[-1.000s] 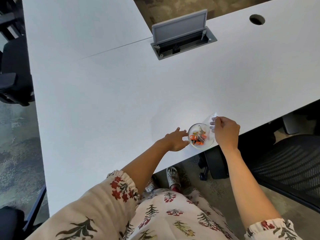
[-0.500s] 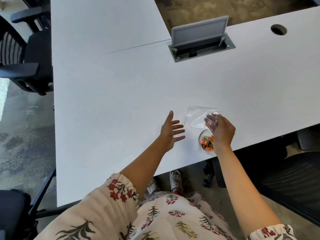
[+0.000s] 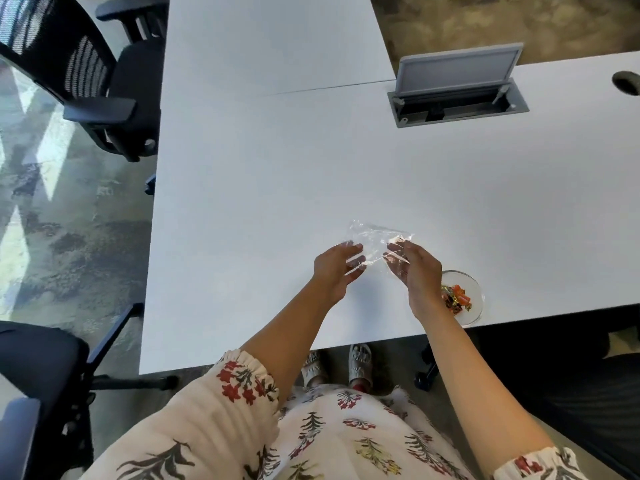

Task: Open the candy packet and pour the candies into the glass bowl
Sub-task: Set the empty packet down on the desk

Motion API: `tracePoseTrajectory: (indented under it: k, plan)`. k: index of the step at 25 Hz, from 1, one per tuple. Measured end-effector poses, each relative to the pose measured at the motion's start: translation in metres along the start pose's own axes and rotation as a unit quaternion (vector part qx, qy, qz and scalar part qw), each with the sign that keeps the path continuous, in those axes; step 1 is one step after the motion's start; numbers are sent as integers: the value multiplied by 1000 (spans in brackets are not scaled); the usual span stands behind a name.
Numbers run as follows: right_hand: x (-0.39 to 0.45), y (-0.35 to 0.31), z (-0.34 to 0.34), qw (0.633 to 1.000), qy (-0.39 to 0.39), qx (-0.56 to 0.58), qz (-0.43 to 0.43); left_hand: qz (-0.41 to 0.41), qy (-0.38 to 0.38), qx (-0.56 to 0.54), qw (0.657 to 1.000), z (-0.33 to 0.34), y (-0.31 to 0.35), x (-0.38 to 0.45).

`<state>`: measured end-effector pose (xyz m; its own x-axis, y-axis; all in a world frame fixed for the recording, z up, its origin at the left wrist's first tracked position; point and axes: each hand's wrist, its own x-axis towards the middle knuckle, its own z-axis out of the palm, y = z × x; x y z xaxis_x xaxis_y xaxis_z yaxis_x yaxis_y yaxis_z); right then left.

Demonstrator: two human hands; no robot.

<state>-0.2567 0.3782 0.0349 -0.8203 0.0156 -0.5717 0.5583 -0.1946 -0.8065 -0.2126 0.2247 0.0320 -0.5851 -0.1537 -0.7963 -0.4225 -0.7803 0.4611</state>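
We find both hands holding the clear candy packet (image 3: 375, 239), which looks empty, above the tabletop (image 3: 277, 161): left hand (image 3: 335, 268) and right hand (image 3: 414, 268) fingers pinch its edges. The candies (image 3: 456, 298) lie in the glass bowl (image 3: 475, 308) at the near edge. We judge pouring complete; next, set the packet down.

Table: a large white table (image 3: 277, 174) is filling most of the view, with a thin seam running across its far part.
Cable box: a grey cable box (image 3: 457, 98) is sitting sunk into the tabletop at the upper right, its lid standing open.
Grommet: a dark round hole (image 3: 626, 83) is showing at the right edge.
Chairs: a black mesh office chair (image 3: 86, 74) is standing at the table's left side; another black chair (image 3: 38, 386) is sitting nearer, at lower left.
Floor: mottled grey-brown carpet (image 3: 76, 244) is catching bright patches of light on the left.
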Motion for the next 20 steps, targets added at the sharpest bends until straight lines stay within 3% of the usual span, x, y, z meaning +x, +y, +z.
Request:
tracePoseTrajectory:
  k: [4, 8, 20]
  plan:
    - [0, 7, 11, 997, 5, -74, -7, 36, 33, -39, 998, -29, 10, -5]
    - [1, 13, 16, 995, 9, -104, -5, 107, 124, -125, 979, -75, 18, -9]
    - [8, 30, 21, 981, -27, -189, -12, 176, 420, -295, 840, -227, 34, -45]
